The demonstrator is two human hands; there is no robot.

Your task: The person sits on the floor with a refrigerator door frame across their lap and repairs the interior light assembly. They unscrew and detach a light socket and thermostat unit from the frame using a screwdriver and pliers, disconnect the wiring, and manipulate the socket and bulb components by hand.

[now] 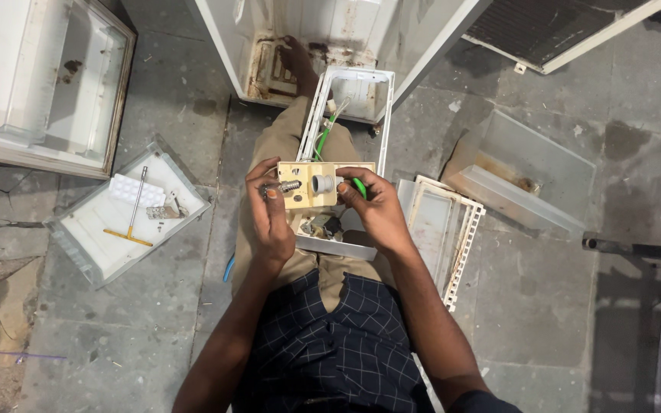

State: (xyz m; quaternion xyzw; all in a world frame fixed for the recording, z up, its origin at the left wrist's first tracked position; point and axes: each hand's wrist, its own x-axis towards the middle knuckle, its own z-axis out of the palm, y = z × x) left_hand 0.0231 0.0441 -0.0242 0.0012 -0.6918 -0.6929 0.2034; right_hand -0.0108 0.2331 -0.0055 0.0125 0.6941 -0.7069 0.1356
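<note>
Both hands (323, 210) on beige control panel (311, 183) w/ grey socket (321, 183)

Appliance repair workshop, floor-level work area, rough and informal. Bare stone-slab floor (545, 306), stained, cracked, dusty, dirt patch at left edge. Dismantled white refrigerator cabinet (323, 38) lies open ahead, rust stains inside. Detached fridge door (40, 84) lies flat at upper left. Condenser grille (552, 23) shows at top right. Clear plastic fridge drawers (529, 176) and white slotted shelf trim (460, 245) scattered at right. White tray (86, 245) at left holds T-handle tool (135, 214), loose screws, small metal bracket.
</note>
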